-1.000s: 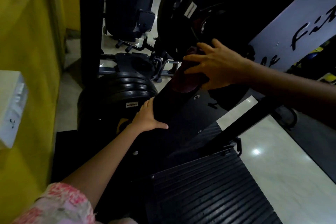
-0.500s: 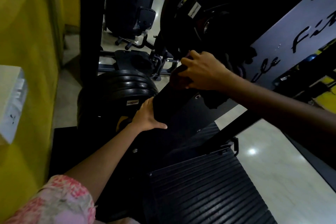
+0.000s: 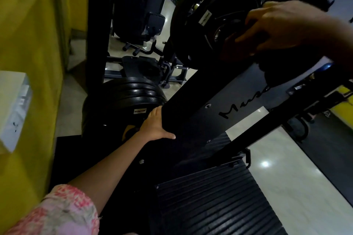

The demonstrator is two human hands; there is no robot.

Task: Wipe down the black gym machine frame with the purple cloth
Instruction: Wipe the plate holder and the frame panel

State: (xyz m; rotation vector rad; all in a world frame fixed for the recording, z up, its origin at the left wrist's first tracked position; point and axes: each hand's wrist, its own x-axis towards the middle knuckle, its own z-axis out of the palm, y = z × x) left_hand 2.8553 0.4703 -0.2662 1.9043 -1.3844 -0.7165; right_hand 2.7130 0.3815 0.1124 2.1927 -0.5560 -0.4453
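Observation:
The black machine frame (image 3: 193, 105) runs as a wide sloping beam from the lower middle up to the right. My left hand (image 3: 155, 127) rests on its left edge, fingers straight along the side and thumb spread across the top. My right hand (image 3: 280, 25) is up at the right, beside the mounted weight plates (image 3: 215, 13), its fingers curled round the dark purple cloth (image 3: 232, 46). The cloth is bunched under the hand and mostly in shadow; it sits just above the upper end of the beam.
A stack of black plates (image 3: 131, 95) stands left of the beam by my left hand. A ribbed black footplate (image 3: 210, 204) lies below. A yellow wall (image 3: 28, 63) with a white box (image 3: 13, 108) closes the left side. Shiny pale floor (image 3: 286, 177) lies to the right.
My right hand has carried the cloth up and to the right along the beam, from its middle to the weight plates. My left hand stays on the beam's edge.

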